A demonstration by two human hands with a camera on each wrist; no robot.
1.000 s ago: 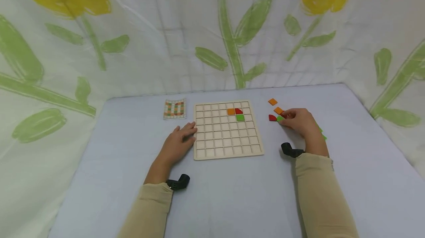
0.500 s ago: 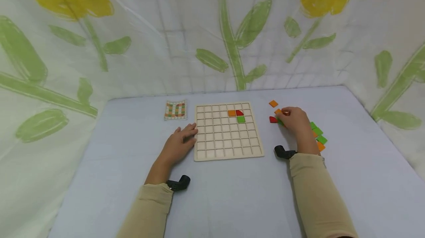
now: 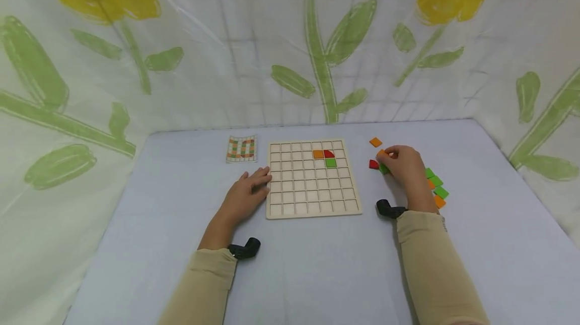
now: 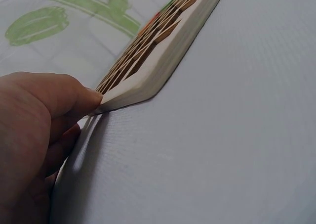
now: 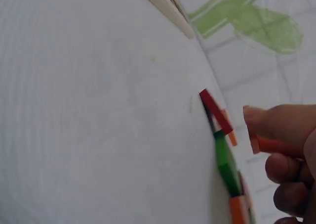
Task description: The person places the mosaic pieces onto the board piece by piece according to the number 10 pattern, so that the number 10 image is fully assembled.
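My left hand [image 3: 242, 199] touches the left edge of a square wooden grid board [image 3: 296, 209]; in the left wrist view its thumb lies against the board's corner [image 4: 143, 88]. An orange square tile [image 3: 318, 154], a red quarter-round tile [image 3: 329, 154] and a green square tile [image 3: 331, 163] sit in the board's upper right cells. To the right of the board, my right hand [image 3: 404, 169] pinches an orange tile [image 5: 252, 135] between thumb and finger, above the loose pieces. Under it lie a red tile [image 3: 373, 164] and a green tile [image 5: 226, 164].
A small printed pattern card [image 3: 241, 149] lies beyond my left hand. Several green and orange tiles [image 3: 436, 181] are spread beside my right wrist. Another orange tile [image 3: 375, 141] lies farther back. A flower-painted sheet [image 3: 204, 78] hangs behind the table.
My right hand has shifted slightly left from over the green tile and now holds an orange tile. More loose tiles show beside its wrist. The left hand stays at the board's edge.
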